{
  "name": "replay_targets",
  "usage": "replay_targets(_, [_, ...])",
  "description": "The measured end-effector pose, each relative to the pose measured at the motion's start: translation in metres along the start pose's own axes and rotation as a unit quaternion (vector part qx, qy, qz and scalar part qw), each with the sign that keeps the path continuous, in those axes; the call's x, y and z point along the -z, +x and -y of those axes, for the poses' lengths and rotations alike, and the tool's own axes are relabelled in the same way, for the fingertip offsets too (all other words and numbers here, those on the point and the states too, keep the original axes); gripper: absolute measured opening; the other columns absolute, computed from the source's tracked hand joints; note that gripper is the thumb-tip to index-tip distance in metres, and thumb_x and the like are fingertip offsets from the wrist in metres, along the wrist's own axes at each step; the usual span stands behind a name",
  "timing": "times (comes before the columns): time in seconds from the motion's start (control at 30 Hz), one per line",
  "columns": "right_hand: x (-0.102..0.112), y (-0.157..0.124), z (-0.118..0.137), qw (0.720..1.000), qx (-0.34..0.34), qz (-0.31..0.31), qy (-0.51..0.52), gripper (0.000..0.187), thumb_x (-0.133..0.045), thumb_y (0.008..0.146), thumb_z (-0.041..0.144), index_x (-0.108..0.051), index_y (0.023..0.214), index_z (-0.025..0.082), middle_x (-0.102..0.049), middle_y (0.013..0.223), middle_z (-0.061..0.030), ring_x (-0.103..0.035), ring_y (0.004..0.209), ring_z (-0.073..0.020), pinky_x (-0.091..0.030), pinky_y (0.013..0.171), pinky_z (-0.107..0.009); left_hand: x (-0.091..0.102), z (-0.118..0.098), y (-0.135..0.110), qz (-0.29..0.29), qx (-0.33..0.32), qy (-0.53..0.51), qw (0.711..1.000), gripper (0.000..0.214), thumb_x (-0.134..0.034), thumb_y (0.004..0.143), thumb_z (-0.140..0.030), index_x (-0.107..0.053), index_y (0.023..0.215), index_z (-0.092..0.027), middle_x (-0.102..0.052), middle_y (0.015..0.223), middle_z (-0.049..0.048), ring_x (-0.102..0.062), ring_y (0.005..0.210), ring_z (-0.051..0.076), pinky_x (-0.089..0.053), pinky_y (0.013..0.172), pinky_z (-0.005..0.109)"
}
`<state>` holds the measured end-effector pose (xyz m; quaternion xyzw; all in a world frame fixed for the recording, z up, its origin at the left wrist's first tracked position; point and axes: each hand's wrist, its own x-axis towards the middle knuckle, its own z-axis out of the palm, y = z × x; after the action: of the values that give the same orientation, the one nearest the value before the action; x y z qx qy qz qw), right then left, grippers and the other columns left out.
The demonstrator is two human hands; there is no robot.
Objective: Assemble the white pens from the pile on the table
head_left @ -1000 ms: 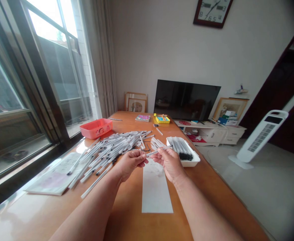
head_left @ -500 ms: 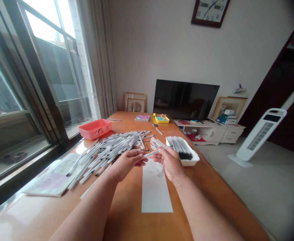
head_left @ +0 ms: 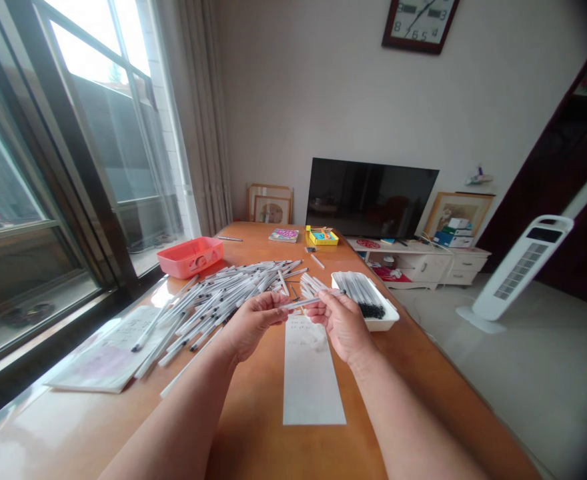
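Note:
Between both hands a slim white pen [head_left: 301, 303] is held sideways above a strip of white paper [head_left: 313, 380] with faint writing at its top. My left hand [head_left: 257, 323] pinches the pen's left end. Its other end sits in the fingers of my right hand [head_left: 341, 323]. Left of the hands lies a large loose pile of pens [head_left: 223, 293] with white barrels and black parts. Just beyond my right hand stands a white tray [head_left: 386, 323] filled with lined-up clear pens with black ends. A smaller bunch of white pen parts [head_left: 311, 285] lies left of the tray.
A red plastic basket [head_left: 191, 259] stands at the table's left edge. Under the pile's near end is a paper pad [head_left: 103, 360]. Farther back are a booklet [head_left: 283, 235], a yellow box [head_left: 322, 238] and a lone pen [head_left: 230, 239]. A tower fan [head_left: 521, 267] stands right.
My left fingers have shifted slightly at the pen's left end, and the hands have risen a touch. The pen stays between both hands; the pile and tray look the same.

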<state>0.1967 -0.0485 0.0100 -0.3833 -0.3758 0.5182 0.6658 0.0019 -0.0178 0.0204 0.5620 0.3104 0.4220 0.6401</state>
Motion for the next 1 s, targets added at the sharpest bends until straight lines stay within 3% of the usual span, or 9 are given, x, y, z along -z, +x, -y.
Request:
replay_targets(0.1, [-0.0004, -0.0010, 0.0006, 1.000, 0.004, 0.007, 0.005, 0.029, -0.076, 0.080, 0.041, -0.065, 0.092, 0.017, -0.074, 0.076, -0.0059, -0.072, 0.071, -0.0176, -0.056, 0.060, -0.024, -0.0012, -0.0008, -0.0013, 0.007, 0.014, 0.005, 1.000, 0.031, -0.077, 0.077, -0.030, -0.072, 0.104, -0.016, -0.071, 0.097, 0.0087, -0.059, 0.081, 0.015, -0.042, 0.079, 0.030])
replay_targets(0.3, [-0.0026, -0.0028, 0.0033, 1.000, 0.013, 0.022, 0.000, 0.027, -0.076, 0.080, 0.038, -0.064, 0.092, 0.016, -0.072, 0.074, -0.0049, -0.072, 0.071, -0.0180, -0.057, 0.063, -0.025, 0.0017, 0.0023, -0.0007, 0.020, 0.017, 0.029, 0.999, 0.026, -0.072, 0.082, -0.039, -0.070, 0.085, -0.014, -0.070, 0.083, 0.0086, -0.054, 0.070, 0.014, -0.040, 0.071, 0.030])
replay_targets(0.47, [-0.0029, -0.0047, 0.0028, 0.999, 0.021, 0.043, 0.005, 0.026, -0.075, 0.082, 0.038, -0.064, 0.092, 0.017, -0.072, 0.076, -0.0043, -0.073, 0.076, -0.0186, -0.059, 0.069, -0.027, 0.0047, 0.0032, -0.0011, 0.028, -0.010, 0.039, 0.999, 0.026, -0.074, 0.082, -0.038, -0.071, 0.091, -0.014, -0.069, 0.083, 0.0069, -0.053, 0.072, 0.013, -0.040, 0.073, 0.029])
replay_targets(0.87, [-0.0038, -0.0015, -0.0025, 0.998, -0.015, 0.049, 0.024, 0.032, -0.078, 0.081, 0.042, -0.062, 0.095, 0.018, -0.075, 0.085, -0.0068, -0.073, 0.083, -0.0197, -0.058, 0.070, -0.028, 0.0025, 0.0091, 0.0048, -0.020, -0.014, 0.044, 0.999, 0.027, -0.071, 0.083, -0.041, -0.068, 0.090, -0.015, -0.060, 0.076, 0.0022, -0.048, 0.068, 0.012, -0.036, 0.066, 0.026])
replay_targets(1.0, [0.0002, 0.0000, 0.0016, 0.999, -0.001, 0.037, -0.001, 0.034, -0.077, 0.081, 0.043, -0.062, 0.098, 0.018, -0.074, 0.083, -0.0045, -0.069, 0.071, -0.0150, -0.053, 0.063, -0.024, 0.0062, 0.0081, 0.0057, -0.032, -0.016, 0.054, 0.998, 0.029, -0.071, 0.083, -0.043, -0.067, 0.089, -0.015, -0.061, 0.075, 0.0024, -0.046, 0.065, 0.011, -0.035, 0.064, 0.025])
